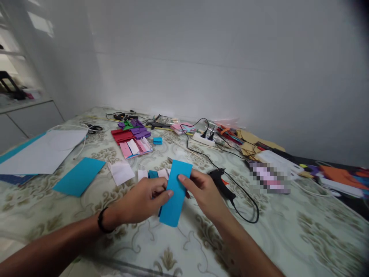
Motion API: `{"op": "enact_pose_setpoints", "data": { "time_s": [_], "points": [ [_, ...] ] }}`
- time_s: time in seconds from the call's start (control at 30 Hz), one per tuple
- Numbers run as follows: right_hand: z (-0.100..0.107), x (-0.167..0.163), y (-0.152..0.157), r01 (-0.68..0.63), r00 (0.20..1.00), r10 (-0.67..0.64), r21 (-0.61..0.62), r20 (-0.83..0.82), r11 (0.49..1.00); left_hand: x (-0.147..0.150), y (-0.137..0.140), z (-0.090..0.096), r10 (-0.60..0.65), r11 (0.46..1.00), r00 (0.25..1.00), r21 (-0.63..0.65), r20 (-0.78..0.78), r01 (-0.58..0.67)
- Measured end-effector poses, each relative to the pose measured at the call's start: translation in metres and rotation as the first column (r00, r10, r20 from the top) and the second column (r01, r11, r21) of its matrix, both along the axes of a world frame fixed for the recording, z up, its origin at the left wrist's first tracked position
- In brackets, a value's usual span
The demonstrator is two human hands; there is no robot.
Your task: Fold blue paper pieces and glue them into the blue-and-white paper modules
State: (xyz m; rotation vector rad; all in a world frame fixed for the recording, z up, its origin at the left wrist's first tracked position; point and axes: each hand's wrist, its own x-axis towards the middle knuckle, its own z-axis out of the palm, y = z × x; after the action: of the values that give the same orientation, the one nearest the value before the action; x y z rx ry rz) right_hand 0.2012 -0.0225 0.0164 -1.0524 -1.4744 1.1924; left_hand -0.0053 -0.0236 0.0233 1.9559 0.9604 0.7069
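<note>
A folded strip of blue paper (176, 196) is held upright, slightly tilted, in front of me. My left hand (145, 200) pinches its left edge between thumb and fingers. From the right, my right hand (200, 188) grips the same strip, thumb on its front and fingers behind. A thin pointed tip shows past the strip's upper left edge; I cannot tell what it belongs to. Partly hidden behind my left hand lies a row of small white and blue folded papers (153, 174). A black glue gun (221, 182) lies just beyond my right hand.
To the left lie a blue paper sheet (80, 176), a white folded paper (121, 172) and large white sheets (46, 150). Further back are pink folded papers (135, 148), purple ones (140, 132) and scissors (94, 129). A power strip (203, 139) with trailing cords sits near the wall.
</note>
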Motion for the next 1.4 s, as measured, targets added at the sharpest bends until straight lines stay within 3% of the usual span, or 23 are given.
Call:
{"op": "enact_pose_setpoints", "data": {
  "time_s": [0.07, 0.2, 0.3, 0.6, 0.83, 1.07, 1.4],
  "points": [
    [-0.005, 0.001, -0.002, -0.039, 0.999, 0.039, -0.017, 0.017, 0.999, 0.0, 0.001, 0.0, -0.008, 1.0, 0.999, 0.001, 0.036, 0.008],
    [-0.009, 0.003, -0.01, -0.14, 0.987, 0.14, -0.012, 0.074, 0.99, -0.001, 0.002, -0.004, 0.038, 0.999, 0.966, -0.037, 0.257, -0.03],
    [-0.009, 0.004, -0.013, -0.154, 0.984, 0.155, -0.015, 0.085, 0.988, -0.001, 0.003, -0.007, 0.056, 0.998, 0.947, 0.006, 0.316, -0.061],
    [-0.006, 0.004, -0.013, -0.165, 0.984, 0.166, -0.01, 0.064, 0.986, -0.001, 0.004, -0.009, 0.034, 0.99, 0.941, 0.117, 0.336, -0.077],
    [-0.007, 0.003, -0.012, -0.165, 0.983, 0.166, -0.015, 0.074, 0.986, -0.003, 0.004, -0.01, 0.021, 0.992, 0.943, 0.109, 0.333, -0.06],
    [-0.006, 0.002, -0.013, -0.162, 0.984, 0.163, -0.028, 0.073, 0.986, -0.002, 0.004, -0.009, 0.092, 0.99, 0.94, 0.071, 0.328, -0.122],
    [-0.009, 0.003, -0.011, -0.068, 0.996, 0.067, 0.003, 0.065, 0.998, -0.001, 0.001, -0.005, 0.097, 0.967, 0.963, 0.207, 0.252, -0.151]
  ]
}}
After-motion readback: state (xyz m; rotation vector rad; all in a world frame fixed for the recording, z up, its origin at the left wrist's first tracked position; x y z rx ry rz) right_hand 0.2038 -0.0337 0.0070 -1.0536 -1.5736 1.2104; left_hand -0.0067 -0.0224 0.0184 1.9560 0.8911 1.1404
